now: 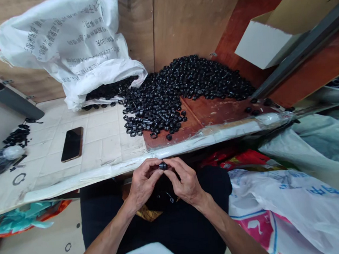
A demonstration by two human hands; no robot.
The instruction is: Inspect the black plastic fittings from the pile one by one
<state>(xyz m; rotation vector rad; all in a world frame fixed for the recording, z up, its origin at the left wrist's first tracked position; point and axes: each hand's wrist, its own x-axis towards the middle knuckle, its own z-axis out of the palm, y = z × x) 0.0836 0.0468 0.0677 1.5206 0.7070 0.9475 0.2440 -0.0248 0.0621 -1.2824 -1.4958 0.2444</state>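
Between the fingertips of both hands is a small black ring-shaped plastic part (162, 166), held just in front of the table edge and above the lap. My left hand (144, 181) pinches it from the left, and my right hand (186, 181) pinches it from the right. Whether it is one piece or two joined pieces cannot be made out. On the table beyond lies a large heap of loose black rings and caps (167, 99), several of them near the front edge.
A white woven sack (91, 43) spills black parts at the back left. A phone (72, 144) lies on the pale tabletop (105, 136). At the right are a cardboard box (264, 41), a metal bar (296, 50) and plastic bags (298, 206). An orange-rimmed container (62, 207) sits below left.
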